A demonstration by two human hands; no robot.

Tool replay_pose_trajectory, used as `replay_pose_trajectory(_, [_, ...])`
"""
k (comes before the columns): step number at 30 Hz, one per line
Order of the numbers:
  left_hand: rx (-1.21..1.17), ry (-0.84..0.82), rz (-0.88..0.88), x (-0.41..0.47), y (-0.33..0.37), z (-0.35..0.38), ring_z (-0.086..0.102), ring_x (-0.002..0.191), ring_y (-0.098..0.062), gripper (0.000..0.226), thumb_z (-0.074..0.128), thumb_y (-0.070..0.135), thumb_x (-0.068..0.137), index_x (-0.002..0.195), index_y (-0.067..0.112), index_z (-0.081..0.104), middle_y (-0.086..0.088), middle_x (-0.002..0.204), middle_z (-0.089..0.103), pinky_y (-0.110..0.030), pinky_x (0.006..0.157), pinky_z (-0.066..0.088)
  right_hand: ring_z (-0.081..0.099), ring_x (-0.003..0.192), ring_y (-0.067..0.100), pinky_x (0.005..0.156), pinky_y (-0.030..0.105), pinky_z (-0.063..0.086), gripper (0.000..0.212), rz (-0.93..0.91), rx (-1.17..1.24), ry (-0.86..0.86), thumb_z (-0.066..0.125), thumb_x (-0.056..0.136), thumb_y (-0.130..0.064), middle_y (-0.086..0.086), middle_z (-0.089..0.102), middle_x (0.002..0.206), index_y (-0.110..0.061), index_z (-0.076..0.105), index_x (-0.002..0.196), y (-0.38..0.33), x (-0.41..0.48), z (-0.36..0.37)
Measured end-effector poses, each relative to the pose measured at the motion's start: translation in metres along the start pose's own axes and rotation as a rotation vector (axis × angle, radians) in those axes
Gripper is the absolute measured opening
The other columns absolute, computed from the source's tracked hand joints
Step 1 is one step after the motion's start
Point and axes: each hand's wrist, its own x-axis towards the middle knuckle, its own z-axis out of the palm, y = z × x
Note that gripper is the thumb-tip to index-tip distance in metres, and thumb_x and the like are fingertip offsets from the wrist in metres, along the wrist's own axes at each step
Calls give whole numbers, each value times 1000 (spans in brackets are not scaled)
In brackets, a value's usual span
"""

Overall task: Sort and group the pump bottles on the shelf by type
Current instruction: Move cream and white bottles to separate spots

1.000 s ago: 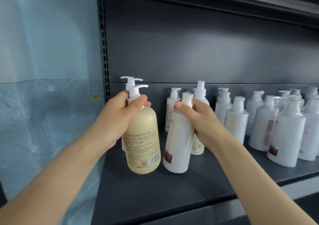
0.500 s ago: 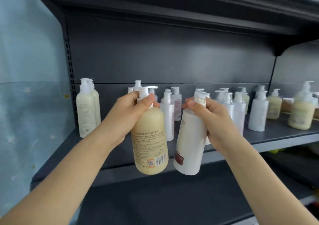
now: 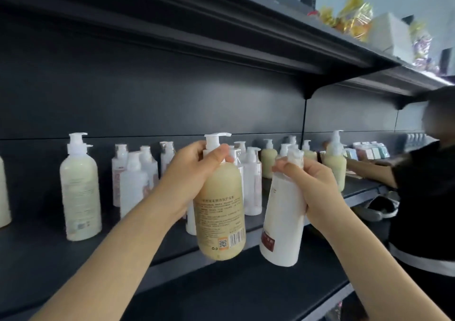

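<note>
Left fingers: the left hand (image 3: pixel 189 180) has its fingers (image 3: pixel 216 153) curled tight round the neck of a cream-yellow plastic pump bottle with a white pump (image 3: pixel 220 210). The bottle hangs upright in the air, off the shelf and in front of its edge.
Right fingers: the right hand (image 3: pixel 317 190) grips a tall white plastic bottle with a dark red label patch (image 3: pixel 283 217) at the shoulder. It is tilted, its base lower than the fingers, just beside the cream-yellow one; I cannot tell whether the two touch.
Hard to make out: the white bottle's pump head is mostly hidden under the right fingers. The print on the cream-yellow bottle is too blurred to read, though a barcode and an orange code square show. White bottles behind the left fingers are partly covered by the hand.
Cut off: a pale bottle at the far left edge (image 3: pixel 3 197); a person in a black top (image 3: pixel 423 197) beyond the right fingers, reaching onto the shelf.
Shelf: a dark grey metal shelf (image 3: pixel 73 259) with a dark back panel. Left of the left fingers stand a pale cream pump bottle (image 3: pixel 80 192) and a cluster of white wrapped bottles (image 3: pixel 134 182); more white and cream bottles stand behind both hands.
Room: above the fingers, an upper shelf carries yellow crinkly packets (image 3: pixel 354 15).
</note>
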Motion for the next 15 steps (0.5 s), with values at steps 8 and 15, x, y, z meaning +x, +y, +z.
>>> replay_pose_trajectory(8, [-37, -33, 31, 82, -35, 99, 66, 87, -5, 24, 54, 41, 88, 97, 23, 67, 19, 86, 73, -32, 85, 49, 57, 76, 26, 75, 43, 48, 21, 43, -77, 29, 71, 75, -29, 13, 58, 80, -8, 68, 76, 44, 90, -81])
replay_pose_trajectory(15, [10, -33, 44, 137, -59, 178, 66, 87, -6, 21, 55, 41, 87, 88, 25, 69, 14, 87, 73, -27, 79, 48, 52, 72, 21, 69, 38, 43, 47, -23, -85, -40, 69, 71, -30, 12, 55, 82, 10, 58, 91, 77, 155, -143])
